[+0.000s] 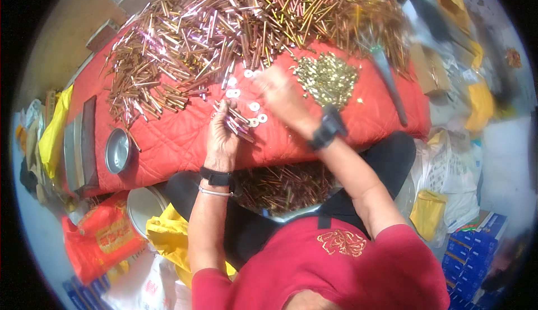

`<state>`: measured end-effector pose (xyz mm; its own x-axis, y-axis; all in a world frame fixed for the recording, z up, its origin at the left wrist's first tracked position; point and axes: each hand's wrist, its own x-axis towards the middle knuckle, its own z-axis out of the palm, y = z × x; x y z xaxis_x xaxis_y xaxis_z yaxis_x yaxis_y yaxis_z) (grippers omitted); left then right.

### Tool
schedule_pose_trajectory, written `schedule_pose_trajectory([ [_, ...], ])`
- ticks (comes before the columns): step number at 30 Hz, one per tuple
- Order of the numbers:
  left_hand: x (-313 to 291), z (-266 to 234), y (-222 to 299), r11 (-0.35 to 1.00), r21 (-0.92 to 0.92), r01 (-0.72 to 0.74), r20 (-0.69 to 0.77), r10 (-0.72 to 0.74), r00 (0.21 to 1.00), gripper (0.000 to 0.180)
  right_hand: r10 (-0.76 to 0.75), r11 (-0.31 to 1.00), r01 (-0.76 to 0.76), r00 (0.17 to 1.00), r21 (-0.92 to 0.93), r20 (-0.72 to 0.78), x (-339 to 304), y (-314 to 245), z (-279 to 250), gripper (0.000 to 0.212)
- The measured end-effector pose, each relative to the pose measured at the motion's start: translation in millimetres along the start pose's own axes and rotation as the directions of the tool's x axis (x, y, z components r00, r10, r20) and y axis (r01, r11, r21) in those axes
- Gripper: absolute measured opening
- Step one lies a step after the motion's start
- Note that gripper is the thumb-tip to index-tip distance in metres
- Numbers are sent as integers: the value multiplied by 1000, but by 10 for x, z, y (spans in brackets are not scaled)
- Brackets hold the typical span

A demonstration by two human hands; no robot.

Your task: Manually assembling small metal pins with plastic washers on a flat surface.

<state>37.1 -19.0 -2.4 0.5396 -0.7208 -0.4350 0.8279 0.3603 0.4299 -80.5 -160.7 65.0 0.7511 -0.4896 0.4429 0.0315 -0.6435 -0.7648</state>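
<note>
Before you, the slim rods [269, 21] look metallic and glossy, the small gold-toned pieces [326, 79] metallic and shiny, the bowl [118, 151] smooth metal, the quilted cover [168, 152] matt cloth.

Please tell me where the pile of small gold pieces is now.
In the head view, the pile of small gold pieces lies right of centre on the red cloth, just right of the right hand.
</note>
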Motion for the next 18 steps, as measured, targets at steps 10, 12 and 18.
schedule_pose_trajectory([
  [10,49,198,41,992,-102,80,54,-74,996,24,-19,571,-78,994,-817,-108,731,1499,-204,9],
  [12,58,141,73,991,-101,92,54,-86,995,19,-51,620,-68,991,-782,-126,776,1486,-202,6],
  [18,10,185,91,986,-134,101,25,-98,995,18,-110,482,63,994,-874,10,592,974,-444,5],
])
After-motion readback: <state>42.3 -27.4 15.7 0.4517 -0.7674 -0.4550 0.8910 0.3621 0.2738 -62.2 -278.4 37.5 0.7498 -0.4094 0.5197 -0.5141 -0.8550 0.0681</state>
